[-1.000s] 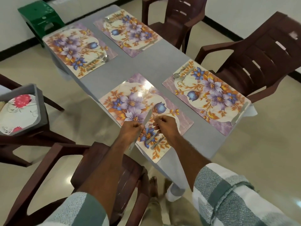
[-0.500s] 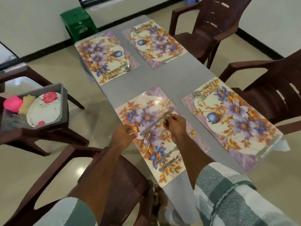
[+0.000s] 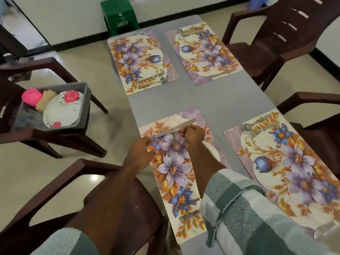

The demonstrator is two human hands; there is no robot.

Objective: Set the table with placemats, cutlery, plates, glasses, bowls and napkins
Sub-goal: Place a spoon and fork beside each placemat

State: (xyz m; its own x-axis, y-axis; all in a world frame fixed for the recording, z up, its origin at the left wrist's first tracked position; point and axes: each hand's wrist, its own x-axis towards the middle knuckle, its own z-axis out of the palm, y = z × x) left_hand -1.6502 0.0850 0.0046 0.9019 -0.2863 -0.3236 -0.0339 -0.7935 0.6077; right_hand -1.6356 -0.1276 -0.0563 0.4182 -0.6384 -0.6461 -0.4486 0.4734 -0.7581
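1. Knife (image 3: 174, 128) lies across the far end of the near-left placemat (image 3: 179, 168), at about 12 o'clock from the person, blade tip pointing toward 2 o'clock.
2. Right hand (image 3: 193, 133) has its grip pinched on the knife near mid-length; left hand (image 3: 142, 153), at 9 o'clock of the placemat, is loosely curled just beside the handle end, and whether it touches the knife cannot be told.
3. Judged as stiff, light, smooth metal, it may slip on the glossy mat; the handle is the safest place to hold.
4. Fork and spoon (image 3: 187, 207) rest at the placemat's near end, at 6 o'clock.
5. Plates (image 3: 60, 112) wait in a grey tray (image 3: 85, 107) on a chair at 9 o'clock of the bench (image 3: 217, 100); they look breakable, so hold them by the rim.
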